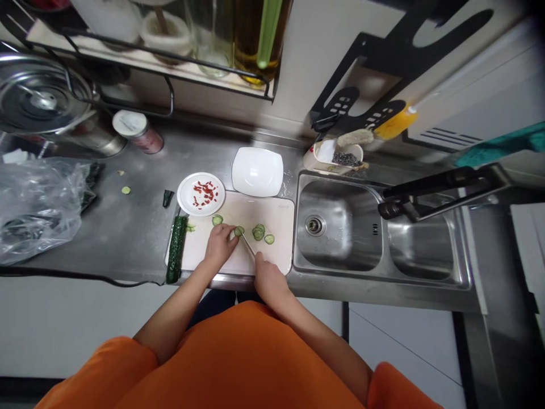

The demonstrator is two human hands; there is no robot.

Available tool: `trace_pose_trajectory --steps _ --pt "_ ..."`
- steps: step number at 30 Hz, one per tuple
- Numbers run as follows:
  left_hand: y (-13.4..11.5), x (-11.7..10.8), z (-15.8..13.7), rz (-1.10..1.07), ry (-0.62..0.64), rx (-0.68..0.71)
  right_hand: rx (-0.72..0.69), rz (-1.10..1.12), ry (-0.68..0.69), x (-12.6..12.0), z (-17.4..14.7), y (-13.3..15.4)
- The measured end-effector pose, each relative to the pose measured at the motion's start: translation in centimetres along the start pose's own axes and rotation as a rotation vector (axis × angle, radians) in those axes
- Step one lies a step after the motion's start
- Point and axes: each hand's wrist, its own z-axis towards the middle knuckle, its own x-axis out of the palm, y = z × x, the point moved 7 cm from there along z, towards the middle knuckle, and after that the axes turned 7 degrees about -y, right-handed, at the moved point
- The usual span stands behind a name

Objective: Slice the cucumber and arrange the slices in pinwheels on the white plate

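Observation:
My right hand (271,279) is closed around the handle of a knife (248,245), whose blade points up and left. At the blade's tip is a cucumber slice (239,230), pinched at its left side by the fingertips of my left hand (219,247). Both hands are over a pale cutting board (230,262). Several cut slices (258,231) lie to the right of the knife, and another slice (217,220) rests just above my left hand. Along the board's left edge lies a long dark green cucumber piece (176,250).
Behind the board stand a white plate (184,194) with red bits and a white square dish (258,170). The steel sink (344,227) and faucet (443,199) are to the right. Leftward are a plastic bag (38,204), a jar (138,132) and a lidded pot (46,102).

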Motion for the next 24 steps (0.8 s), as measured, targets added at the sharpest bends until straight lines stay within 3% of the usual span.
trace_pose_trajectory --steps 8,16,20,24 --pt "0.2 0.3 0.2 -0.002 0.022 -0.005 -0.015 0.034 0.031 0.2 0.3 0.2" --pt "-0.7 0.0 0.6 -0.014 0.080 -0.075 0.044 0.037 0.084 0.9 -1.5 -2.0" --pt "0.0 -0.9 0.6 -0.110 0.108 -0.233 0.050 0.059 0.092 0.7 -2.0 -2.7" --pt "2.3 -3.8 1.4 -0.112 -0.050 -0.446 0.062 0.062 0.100 0.6 -2.0 -2.8"
